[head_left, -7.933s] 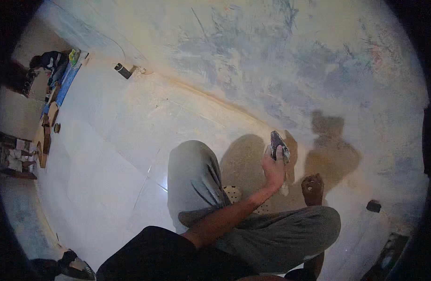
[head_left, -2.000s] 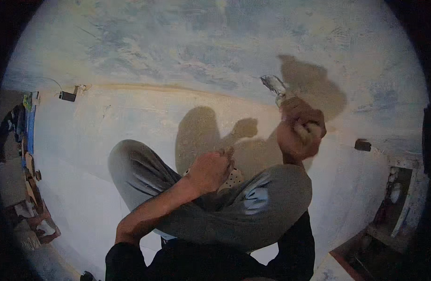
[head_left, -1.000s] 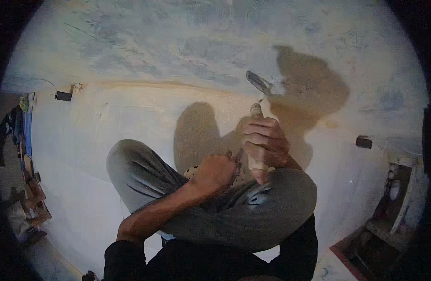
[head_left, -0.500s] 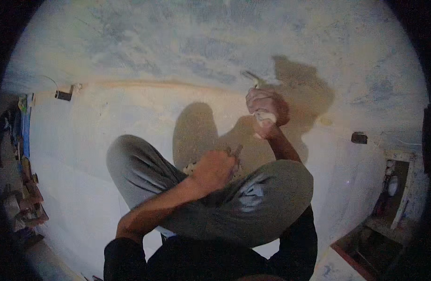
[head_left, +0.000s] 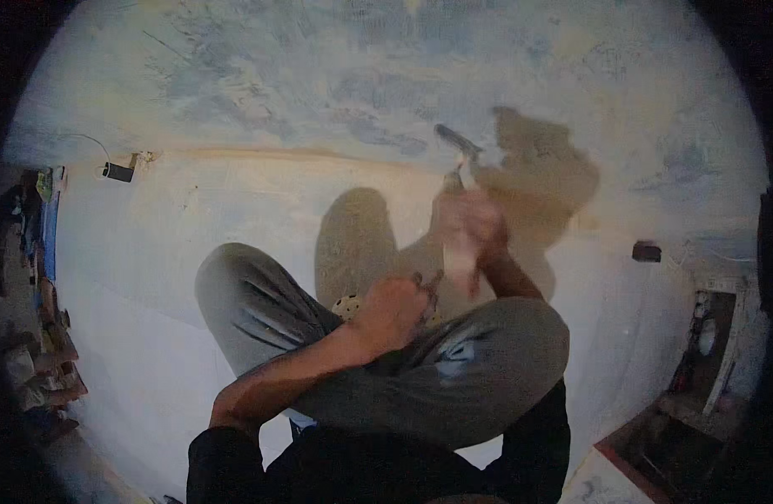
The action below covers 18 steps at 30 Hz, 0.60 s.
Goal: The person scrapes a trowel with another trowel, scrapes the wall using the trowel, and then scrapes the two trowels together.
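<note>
My right hand (head_left: 470, 225), smeared by motion, is wrapped round a tool with a narrow grey head and a pale neck (head_left: 466, 170). Its grey head (head_left: 458, 139) appears in front of the blotchy wall (head_left: 336, 76); whether it touches cannot be made out. My left hand (head_left: 392, 312) is closed in a fist above my crossed legs. A short dark piece (head_left: 431, 284) sticks out at its fingers, too unclear to name. Below that hand shows a pale shoe with holes (head_left: 348, 307), partly hidden by my arm and leg.
Small dark boxes hang at the left (head_left: 118, 172) and right (head_left: 647, 251), with thin wires nearby. Assorted stacked items (head_left: 55, 378) line the far left. At the lower right is a dark opening with a reddish edge (head_left: 626, 458), beside a doorway (head_left: 715, 344).
My right hand has moved down, and more of the tool's pale neck now shows above it. My left hand stays closed in nearly the same place.
</note>
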### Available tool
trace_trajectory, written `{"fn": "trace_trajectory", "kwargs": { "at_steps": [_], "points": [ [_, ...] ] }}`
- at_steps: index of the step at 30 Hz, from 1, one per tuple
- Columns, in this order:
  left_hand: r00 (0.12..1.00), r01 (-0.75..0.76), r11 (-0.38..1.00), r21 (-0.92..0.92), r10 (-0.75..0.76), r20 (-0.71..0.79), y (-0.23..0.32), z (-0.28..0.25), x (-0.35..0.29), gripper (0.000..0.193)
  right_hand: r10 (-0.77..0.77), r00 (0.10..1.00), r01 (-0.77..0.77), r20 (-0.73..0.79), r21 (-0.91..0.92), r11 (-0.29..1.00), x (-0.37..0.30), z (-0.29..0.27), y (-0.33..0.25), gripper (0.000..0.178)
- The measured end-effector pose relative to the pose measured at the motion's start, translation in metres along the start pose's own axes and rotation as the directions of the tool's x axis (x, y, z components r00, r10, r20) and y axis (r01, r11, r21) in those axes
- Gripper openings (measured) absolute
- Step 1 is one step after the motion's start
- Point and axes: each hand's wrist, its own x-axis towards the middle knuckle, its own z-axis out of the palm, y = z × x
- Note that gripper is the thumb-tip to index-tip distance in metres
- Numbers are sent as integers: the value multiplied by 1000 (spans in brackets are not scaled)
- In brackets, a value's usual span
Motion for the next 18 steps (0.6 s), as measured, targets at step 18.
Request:
{"fn": "trace_trajectory", "kwargs": {
  "at_steps": [18],
  "points": [
    [976, 13, 999, -47, -23, -217, -7, 32, 4, 22, -49, 966, 68, -255, 65, 996, 3, 5, 14, 46]
  ]
}}
